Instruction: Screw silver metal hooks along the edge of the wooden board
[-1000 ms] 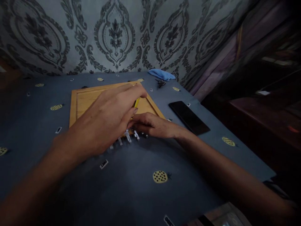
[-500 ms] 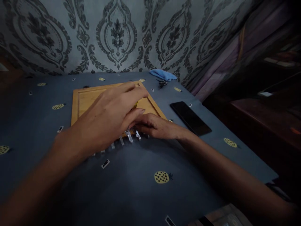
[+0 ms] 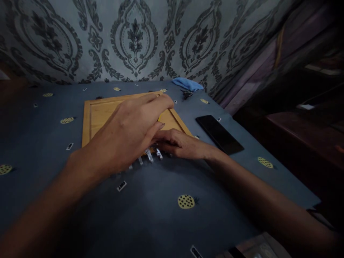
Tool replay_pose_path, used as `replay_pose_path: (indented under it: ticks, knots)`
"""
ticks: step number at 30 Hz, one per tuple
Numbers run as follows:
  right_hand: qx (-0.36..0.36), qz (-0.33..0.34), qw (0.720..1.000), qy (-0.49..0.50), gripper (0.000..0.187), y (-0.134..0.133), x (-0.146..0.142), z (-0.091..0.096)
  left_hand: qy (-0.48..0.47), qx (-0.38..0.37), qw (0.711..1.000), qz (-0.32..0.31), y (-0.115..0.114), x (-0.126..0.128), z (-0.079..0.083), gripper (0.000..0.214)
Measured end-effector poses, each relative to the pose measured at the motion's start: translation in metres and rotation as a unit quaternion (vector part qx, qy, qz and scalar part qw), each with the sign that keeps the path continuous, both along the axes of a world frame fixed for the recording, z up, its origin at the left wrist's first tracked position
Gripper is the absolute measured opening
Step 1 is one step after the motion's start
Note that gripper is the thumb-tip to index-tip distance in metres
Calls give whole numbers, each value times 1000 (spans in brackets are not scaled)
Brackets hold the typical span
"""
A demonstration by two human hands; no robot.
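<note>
My left hand (image 3: pixel 134 123) arches over a wooden board with a raised rim (image 3: pixel 103 111), its fingers curled and closed. A sliver of something yellow (image 3: pixel 160 116) shows between its thumb and fingers; the rest is hidden. My right hand (image 3: pixel 181 143) lies at the board's near right edge, fingers bent and pressed together, the tips hidden beside the left thumb. What it pinches, if anything, I cannot make out. Several small shiny clear strips (image 3: pixel 149 156) stick out along the near edge of the board, below both hands.
A black phone (image 3: pixel 219 134) lies right of the board. Behind it are a small dark object like keys (image 3: pixel 186 94) and a folded blue cloth (image 3: pixel 187 84). The blue tablecloth (image 3: pixel 150 215) has a pineapple print. A patterned wall (image 3: pixel 166 21) rises at the back.
My left hand's fingers have shifted slightly right and up over the board. The right hand has hardly moved. The whole view has drifted a little.
</note>
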State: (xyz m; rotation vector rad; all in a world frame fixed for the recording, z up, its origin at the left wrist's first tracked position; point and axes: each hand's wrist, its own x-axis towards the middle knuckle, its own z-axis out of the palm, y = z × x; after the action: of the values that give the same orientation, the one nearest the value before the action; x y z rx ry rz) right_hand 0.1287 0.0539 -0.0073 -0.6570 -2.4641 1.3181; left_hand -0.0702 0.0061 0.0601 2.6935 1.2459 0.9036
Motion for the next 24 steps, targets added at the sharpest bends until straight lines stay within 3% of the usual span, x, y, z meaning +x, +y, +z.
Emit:
replay_pose_path:
  ticks: [8, 12, 24]
  knots:
    - [55, 12, 998, 10, 17, 1, -1, 1, 51, 18, 998, 10, -12, 4, 10, 24]
    - [59, 16, 998, -4, 19, 1, 0, 1, 65, -5, 998, 10, -16, 4, 15, 28]
    - [74, 1, 997, -11, 21, -1, -1, 4, 74, -22, 997, -8, -7, -3, 10, 25]
